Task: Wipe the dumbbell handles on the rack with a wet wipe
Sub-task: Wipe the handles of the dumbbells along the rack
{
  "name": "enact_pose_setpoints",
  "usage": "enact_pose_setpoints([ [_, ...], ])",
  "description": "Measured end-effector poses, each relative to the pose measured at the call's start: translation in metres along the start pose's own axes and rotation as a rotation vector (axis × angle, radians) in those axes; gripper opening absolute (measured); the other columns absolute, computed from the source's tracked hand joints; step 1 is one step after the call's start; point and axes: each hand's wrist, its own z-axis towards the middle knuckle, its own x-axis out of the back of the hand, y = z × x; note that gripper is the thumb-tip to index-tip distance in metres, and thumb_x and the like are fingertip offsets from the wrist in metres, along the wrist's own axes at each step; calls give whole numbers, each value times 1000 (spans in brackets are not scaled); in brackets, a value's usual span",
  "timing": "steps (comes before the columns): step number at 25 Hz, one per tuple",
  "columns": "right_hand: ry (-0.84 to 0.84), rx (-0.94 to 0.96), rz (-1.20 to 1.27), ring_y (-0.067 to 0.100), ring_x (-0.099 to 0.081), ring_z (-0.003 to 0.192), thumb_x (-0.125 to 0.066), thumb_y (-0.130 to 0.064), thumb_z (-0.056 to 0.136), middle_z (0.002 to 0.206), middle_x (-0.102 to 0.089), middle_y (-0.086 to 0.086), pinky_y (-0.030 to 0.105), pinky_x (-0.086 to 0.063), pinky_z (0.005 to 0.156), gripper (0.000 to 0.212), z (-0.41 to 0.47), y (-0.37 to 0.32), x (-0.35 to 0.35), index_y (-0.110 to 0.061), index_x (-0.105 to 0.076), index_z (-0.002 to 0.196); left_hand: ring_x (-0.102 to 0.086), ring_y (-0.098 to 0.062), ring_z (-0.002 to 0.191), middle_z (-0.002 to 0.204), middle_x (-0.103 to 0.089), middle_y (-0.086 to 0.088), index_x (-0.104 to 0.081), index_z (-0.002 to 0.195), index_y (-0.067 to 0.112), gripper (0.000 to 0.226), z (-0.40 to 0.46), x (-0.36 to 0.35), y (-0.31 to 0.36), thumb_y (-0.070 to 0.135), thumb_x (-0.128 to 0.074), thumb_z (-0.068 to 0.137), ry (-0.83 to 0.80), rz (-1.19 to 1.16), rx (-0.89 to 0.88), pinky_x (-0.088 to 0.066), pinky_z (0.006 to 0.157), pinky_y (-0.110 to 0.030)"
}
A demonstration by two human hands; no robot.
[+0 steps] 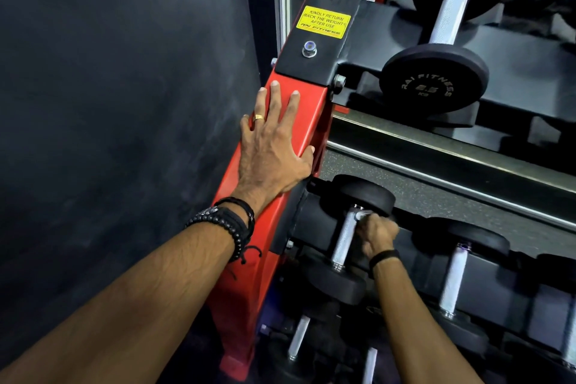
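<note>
A red and black dumbbell rack (pixel 308 121) stands beside a dark wall. My left hand (pixel 274 146) rests flat on the rack's red upright, fingers spread. On the middle shelf lies a small black dumbbell with a knurled silver handle (pixel 344 238). My right hand (pixel 377 235) pinches a wet wipe (pixel 363 215) against the far end of that handle, close to the dumbbell's far head (pixel 364 193). Most of the wipe is hidden by my fingers.
A 2.5 kg dumbbell (pixel 436 84) lies on the top shelf with its handle (pixel 448 12) bare. More dumbbells sit to the right on the middle shelf (pixel 455 280) and on the bottom shelf (pixel 299 340). A yellow notice sticker (pixel 324 22) is on the rack's black bracket. The dark wall (pixel 124 103) closes the left side.
</note>
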Motion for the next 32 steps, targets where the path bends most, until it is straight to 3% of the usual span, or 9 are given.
enact_pose_setpoints([
  [5,50,2,225,10,-52,51,-67,11,75,56,-57,-4,21,-49,49,30,-13,16,-3,-13,-55,61,-8,-27,151,164,-10,-9,-22,155,22,96,0,1,1,51,-61,71,-1,-7,5,-28,112,-55],
  [8,34,-187,213,17,-54,59,-64,7,80,69,-58,6,31,-53,56,28,0,2,-6,-15,-53,67,-7,-26,151,164,-9,-8,-21,155,23,96,-2,2,1,51,-61,72,-3,-13,8,-27,112,-54],
  [12,22,-41,134,18,-48,62,-49,12,78,69,-51,5,28,-45,53,31,-7,7,-14,-16,-52,64,-7,-26,151,164,-8,-8,-21,155,23,96,-1,1,1,51,-60,72,-9,-7,12,-27,113,-55],
  [17,-270,-79,72,29,-57,69,-64,12,65,77,-60,16,45,-52,70,23,-6,7,-10,-4,-61,81,-6,-25,151,165,-8,-7,-21,155,23,96,-2,2,2,50,-61,72,-8,-20,10,-27,113,-55],
  [21,-466,-119,161,37,-62,95,-89,-7,53,101,-62,22,60,-49,91,54,4,18,2,-9,-65,101,-7,-25,151,165,-9,-7,-22,155,23,96,0,1,1,50,-61,72,-4,-25,16,-27,113,-54],
  [24,-635,-197,92,34,-58,103,-94,-16,46,107,-62,19,52,-45,102,64,16,19,8,-10,-65,103,-7,-25,151,165,-8,-6,-22,155,23,95,-1,1,1,50,-62,73,-1,-31,14,-28,112,-54],
  [26,-734,-209,-45,27,-63,98,-87,-12,56,102,-69,12,36,-53,93,55,16,2,4,-1,-66,105,-7,-25,151,165,-7,-6,-23,155,23,95,-2,0,1,49,-62,73,-2,-49,13,-28,112,-55],
  [29,-601,-186,-217,12,-68,66,-74,-4,69,81,-73,3,22,-52,50,24,8,-3,-15,-6,-68,92,-6,-24,151,165,-7,-6,-22,155,23,94,0,1,0,50,-62,74,-2,-45,14,-28,112,-55],
  [32,-255,-9,-288,21,-67,69,-80,-14,73,82,-73,10,27,-49,58,19,0,9,-20,-3,-69,82,-5,-24,151,165,-6,-5,-22,155,23,94,-1,1,1,50,-62,74,-12,-45,19,-27,112,-55],
])
